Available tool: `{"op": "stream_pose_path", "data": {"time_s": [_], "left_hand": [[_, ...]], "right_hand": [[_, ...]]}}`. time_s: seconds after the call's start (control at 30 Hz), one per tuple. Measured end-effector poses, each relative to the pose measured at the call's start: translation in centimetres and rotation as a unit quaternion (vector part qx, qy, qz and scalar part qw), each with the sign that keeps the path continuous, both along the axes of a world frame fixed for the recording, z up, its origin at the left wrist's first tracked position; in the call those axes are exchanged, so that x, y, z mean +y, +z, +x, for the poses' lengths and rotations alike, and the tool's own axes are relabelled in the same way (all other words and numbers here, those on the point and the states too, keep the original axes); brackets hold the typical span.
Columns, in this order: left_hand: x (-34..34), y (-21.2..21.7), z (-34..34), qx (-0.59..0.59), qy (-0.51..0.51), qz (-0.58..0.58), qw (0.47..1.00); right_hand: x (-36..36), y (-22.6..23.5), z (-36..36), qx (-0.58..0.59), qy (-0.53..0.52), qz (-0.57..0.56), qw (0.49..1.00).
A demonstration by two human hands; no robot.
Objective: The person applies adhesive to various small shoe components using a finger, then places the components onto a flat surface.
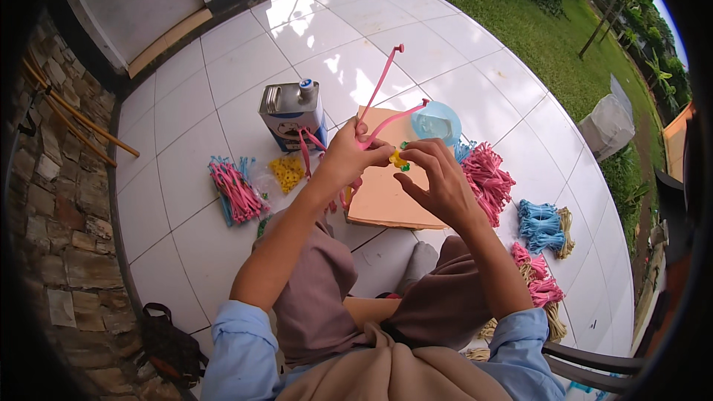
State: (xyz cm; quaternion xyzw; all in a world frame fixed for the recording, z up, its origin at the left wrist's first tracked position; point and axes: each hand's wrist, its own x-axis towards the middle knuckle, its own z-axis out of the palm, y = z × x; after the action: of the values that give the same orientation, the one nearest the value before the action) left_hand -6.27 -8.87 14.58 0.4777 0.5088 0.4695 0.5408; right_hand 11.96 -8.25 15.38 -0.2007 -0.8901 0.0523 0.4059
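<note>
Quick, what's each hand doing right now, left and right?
Left hand: closed on pink strips.
Right hand: fingers pinching a small yellow flower piece.

Small yellow piece (399, 157) between fingertips of left hand (347, 157) and right hand (438, 178): too small to identify. Cardboard sheet (382, 197) partly hidden behind both hands. Chair arm (594, 362) cut off at lower edge. Tin can (292, 115) label unreadable.
</note>
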Motion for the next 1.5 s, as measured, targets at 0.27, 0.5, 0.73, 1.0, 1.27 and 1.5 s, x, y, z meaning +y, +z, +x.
{"op": "stream_pose_path", "data": {"time_s": [0.27,0.5,0.73,1.0,1.27,1.5], "left_hand": [[0.3,-0.6,0.1,-0.018,0.009,0.060,0.998],[-0.3,0.0,0.4,0.028,-0.004,0.123,0.992],[-0.1,-0.3,0.7,0.060,-0.015,0.174,0.983],[-0.2,0.1,1.1,-0.083,0.034,0.146,0.985],[-1.5,2.0,1.4,-0.134,0.007,0.086,0.987],[-2.3,3.0,1.3,-0.231,-0.077,0.008,0.970]], "right_hand": [[1.1,0.5,-0.3,0.109,-0.029,0.006,0.994],[1.9,2.2,2.0,0.387,-0.061,-0.315,0.864],[0.8,3.3,1.3,0.404,-0.008,-0.366,0.839],[0.2,4.0,1.3,0.405,0.006,-0.366,0.838],[-0.5,5.2,2.0,0.466,0.029,-0.397,0.790],[-0.2,4.7,1.9,0.473,0.029,-0.514,0.715]]}}
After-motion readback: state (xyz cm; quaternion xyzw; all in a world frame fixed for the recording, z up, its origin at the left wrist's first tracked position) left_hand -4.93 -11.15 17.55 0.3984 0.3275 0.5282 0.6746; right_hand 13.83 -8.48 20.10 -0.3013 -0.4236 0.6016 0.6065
